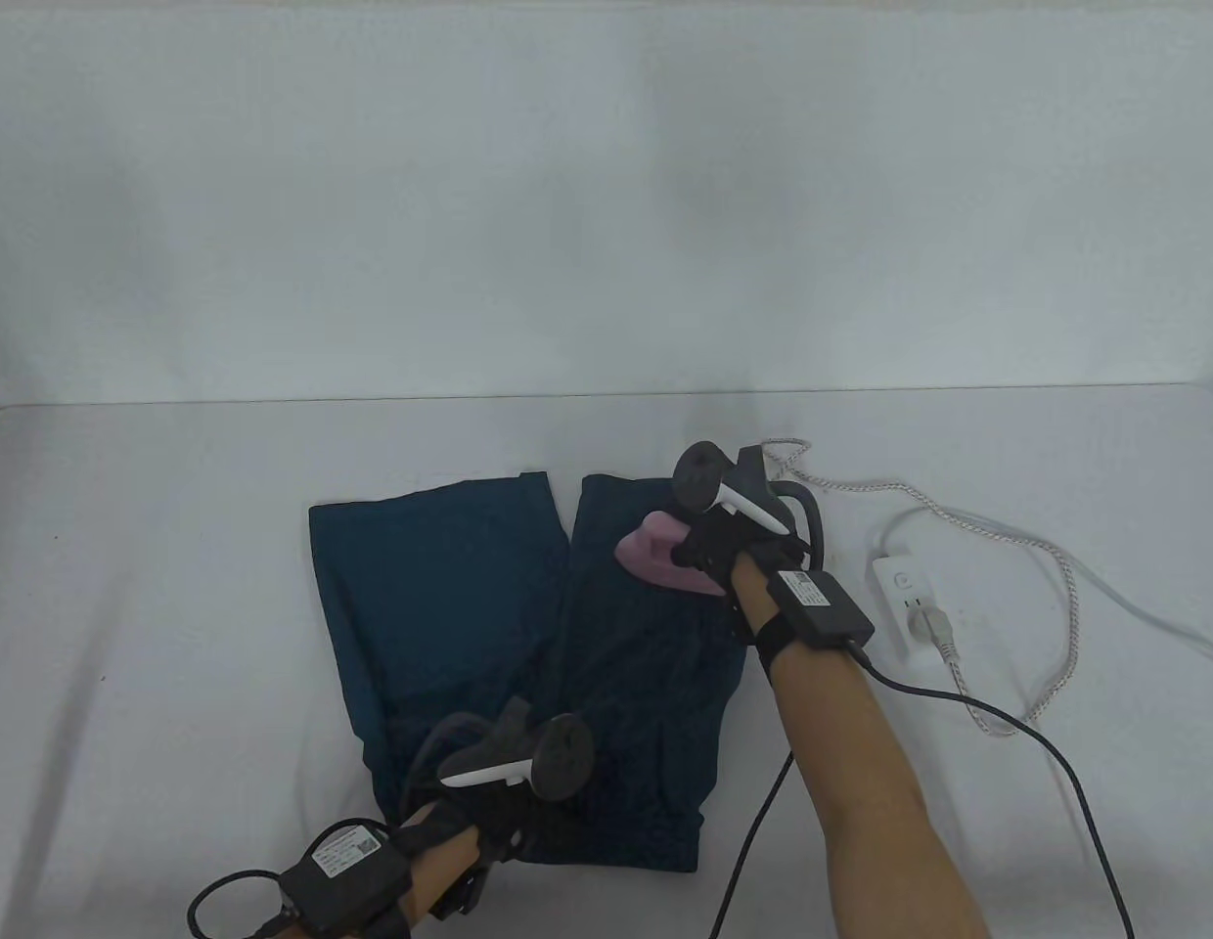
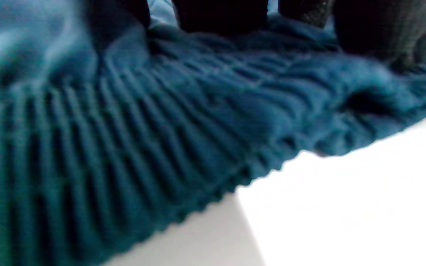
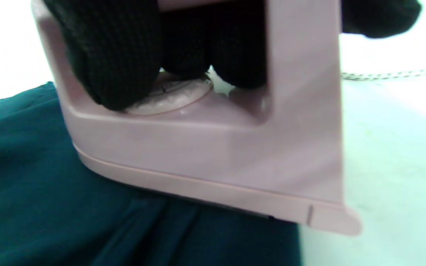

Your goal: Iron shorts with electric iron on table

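The teal shorts (image 1: 528,646) lie spread flat on the white table (image 1: 157,587), waistband nearest the person and both legs pointing away. The pink iron (image 1: 660,559) sits soleplate-down on the leg at the person's right, near its far hem; the right hand (image 1: 729,548) grips the iron, gloved fingers (image 3: 113,55) wrapped through the handle opening. The left hand (image 1: 499,782) rests on the gathered waistband (image 2: 131,147), fingertips pressing the cloth flat (whether anything is pinched cannot be told). Beyond the iron, its braided cord (image 1: 998,548) loops to a power strip (image 1: 905,597) on the table. The likely trouble: lingering on one spot would scorch the fabric, a stroke toward the waistband could push the cloth into creases if the left hand lets up, and the slack cord may snag or drag.
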`<state>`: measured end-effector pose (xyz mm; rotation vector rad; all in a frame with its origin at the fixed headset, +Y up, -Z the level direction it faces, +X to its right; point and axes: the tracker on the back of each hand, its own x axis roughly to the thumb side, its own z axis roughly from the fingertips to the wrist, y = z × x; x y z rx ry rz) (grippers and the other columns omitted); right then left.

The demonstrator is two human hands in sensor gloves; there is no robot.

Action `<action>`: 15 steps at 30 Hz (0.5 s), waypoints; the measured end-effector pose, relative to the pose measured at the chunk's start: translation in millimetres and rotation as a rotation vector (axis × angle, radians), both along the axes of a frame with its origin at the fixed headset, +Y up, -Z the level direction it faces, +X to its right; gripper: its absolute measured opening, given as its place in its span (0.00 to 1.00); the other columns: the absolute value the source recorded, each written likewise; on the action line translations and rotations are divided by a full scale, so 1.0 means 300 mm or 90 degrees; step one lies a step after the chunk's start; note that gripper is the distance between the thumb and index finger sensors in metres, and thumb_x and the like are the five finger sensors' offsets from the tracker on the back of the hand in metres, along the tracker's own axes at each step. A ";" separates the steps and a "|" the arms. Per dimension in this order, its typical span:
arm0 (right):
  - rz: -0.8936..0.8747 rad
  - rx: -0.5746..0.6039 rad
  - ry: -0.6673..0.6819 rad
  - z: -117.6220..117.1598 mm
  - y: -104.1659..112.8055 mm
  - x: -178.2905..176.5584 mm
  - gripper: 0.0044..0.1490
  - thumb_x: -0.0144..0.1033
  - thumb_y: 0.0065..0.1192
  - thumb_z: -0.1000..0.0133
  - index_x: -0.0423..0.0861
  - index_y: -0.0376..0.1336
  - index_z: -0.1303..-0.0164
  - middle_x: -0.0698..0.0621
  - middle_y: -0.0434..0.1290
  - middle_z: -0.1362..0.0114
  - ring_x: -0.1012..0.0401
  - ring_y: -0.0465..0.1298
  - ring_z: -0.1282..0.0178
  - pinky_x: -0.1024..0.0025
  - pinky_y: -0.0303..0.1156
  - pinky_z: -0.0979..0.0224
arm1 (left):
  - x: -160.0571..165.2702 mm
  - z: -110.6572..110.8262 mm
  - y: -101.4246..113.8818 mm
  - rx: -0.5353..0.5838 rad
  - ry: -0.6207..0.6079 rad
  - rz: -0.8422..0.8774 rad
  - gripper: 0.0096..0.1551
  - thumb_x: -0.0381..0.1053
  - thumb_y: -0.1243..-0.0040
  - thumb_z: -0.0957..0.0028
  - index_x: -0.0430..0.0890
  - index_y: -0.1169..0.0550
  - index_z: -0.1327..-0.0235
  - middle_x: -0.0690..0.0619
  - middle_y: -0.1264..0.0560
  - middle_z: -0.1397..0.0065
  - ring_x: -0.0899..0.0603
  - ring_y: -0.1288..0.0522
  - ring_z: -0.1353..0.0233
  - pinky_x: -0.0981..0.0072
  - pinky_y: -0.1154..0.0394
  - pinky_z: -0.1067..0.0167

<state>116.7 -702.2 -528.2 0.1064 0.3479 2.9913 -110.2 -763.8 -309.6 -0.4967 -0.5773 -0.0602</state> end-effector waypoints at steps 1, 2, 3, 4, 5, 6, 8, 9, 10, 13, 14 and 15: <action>0.000 0.000 -0.004 0.000 0.001 0.012 0.38 0.51 0.79 0.55 0.68 0.64 0.34 0.63 0.78 0.45 0.62 0.80 0.46 0.51 0.77 0.51 | 0.000 0.000 0.000 0.000 0.000 0.000 0.43 0.70 0.40 0.55 0.70 0.41 0.25 0.61 0.46 0.19 0.48 0.42 0.23 0.39 0.41 0.25; 0.002 0.000 -0.008 0.000 0.002 0.024 0.38 0.51 0.79 0.55 0.68 0.63 0.34 0.63 0.78 0.45 0.62 0.80 0.46 0.51 0.77 0.51 | 0.000 0.000 0.000 0.000 0.000 0.000 0.43 0.70 0.40 0.55 0.70 0.41 0.25 0.62 0.46 0.19 0.48 0.42 0.23 0.39 0.41 0.25; 0.001 0.001 -0.010 0.001 0.002 0.034 0.38 0.51 0.79 0.55 0.68 0.64 0.34 0.63 0.78 0.45 0.62 0.80 0.46 0.51 0.77 0.51 | 0.000 0.000 0.000 0.000 0.000 0.000 0.43 0.70 0.40 0.55 0.70 0.41 0.25 0.61 0.46 0.19 0.48 0.42 0.23 0.39 0.41 0.25; 0.000 0.001 -0.010 0.001 0.002 0.038 0.38 0.51 0.79 0.55 0.68 0.64 0.34 0.63 0.78 0.45 0.62 0.80 0.46 0.51 0.77 0.51 | 0.000 -0.001 0.000 0.000 0.000 0.000 0.43 0.70 0.40 0.55 0.70 0.41 0.25 0.62 0.46 0.19 0.48 0.42 0.23 0.39 0.41 0.25; -0.005 0.000 -0.012 0.002 0.000 0.043 0.38 0.51 0.79 0.55 0.68 0.63 0.34 0.63 0.78 0.45 0.62 0.80 0.46 0.51 0.77 0.51 | 0.000 -0.001 0.000 0.000 -0.001 0.000 0.43 0.70 0.40 0.55 0.70 0.41 0.25 0.62 0.46 0.19 0.48 0.42 0.23 0.39 0.41 0.25; -0.012 0.001 -0.013 0.003 -0.002 0.044 0.38 0.51 0.79 0.55 0.68 0.64 0.34 0.63 0.78 0.45 0.62 0.80 0.46 0.51 0.77 0.51 | 0.000 -0.001 0.000 0.000 -0.001 0.000 0.43 0.70 0.40 0.55 0.70 0.41 0.25 0.62 0.46 0.19 0.48 0.42 0.23 0.39 0.41 0.25; -0.016 0.003 -0.010 0.002 -0.004 0.040 0.38 0.50 0.79 0.55 0.68 0.64 0.34 0.63 0.78 0.45 0.62 0.80 0.46 0.51 0.77 0.50 | 0.000 -0.001 0.000 0.000 -0.001 0.000 0.43 0.70 0.40 0.55 0.70 0.41 0.25 0.62 0.46 0.19 0.48 0.42 0.23 0.39 0.41 0.25; -0.020 0.003 -0.007 0.001 -0.005 0.035 0.38 0.50 0.79 0.55 0.68 0.64 0.34 0.63 0.78 0.45 0.62 0.80 0.46 0.51 0.76 0.50 | 0.000 -0.001 0.000 0.000 -0.001 0.000 0.43 0.70 0.40 0.55 0.70 0.41 0.25 0.62 0.46 0.19 0.48 0.42 0.23 0.40 0.41 0.25; -0.027 0.002 -0.002 0.003 -0.006 0.025 0.38 0.50 0.79 0.55 0.68 0.64 0.34 0.63 0.78 0.45 0.62 0.80 0.46 0.51 0.77 0.50 | 0.000 -0.001 0.000 0.000 -0.001 -0.001 0.43 0.70 0.40 0.55 0.70 0.41 0.25 0.62 0.46 0.19 0.48 0.42 0.23 0.39 0.41 0.25; -0.041 0.005 0.017 0.006 -0.009 -0.018 0.38 0.51 0.79 0.55 0.68 0.64 0.34 0.63 0.78 0.45 0.62 0.80 0.46 0.51 0.77 0.51 | 0.000 0.000 0.001 0.001 -0.001 -0.001 0.43 0.70 0.40 0.55 0.70 0.41 0.25 0.61 0.46 0.19 0.48 0.42 0.23 0.39 0.41 0.25; -0.043 0.007 0.027 0.008 -0.009 -0.039 0.38 0.50 0.79 0.55 0.68 0.64 0.34 0.63 0.78 0.45 0.62 0.80 0.46 0.51 0.77 0.51 | 0.000 0.000 0.001 0.001 -0.001 -0.002 0.43 0.70 0.40 0.55 0.70 0.41 0.25 0.61 0.46 0.19 0.48 0.42 0.23 0.39 0.41 0.25; -0.043 0.009 0.034 0.009 -0.008 -0.055 0.38 0.51 0.79 0.55 0.68 0.64 0.34 0.63 0.78 0.45 0.62 0.80 0.46 0.51 0.77 0.51 | 0.000 0.000 0.001 0.001 -0.001 -0.002 0.43 0.70 0.40 0.55 0.70 0.41 0.25 0.61 0.46 0.19 0.48 0.42 0.23 0.39 0.41 0.25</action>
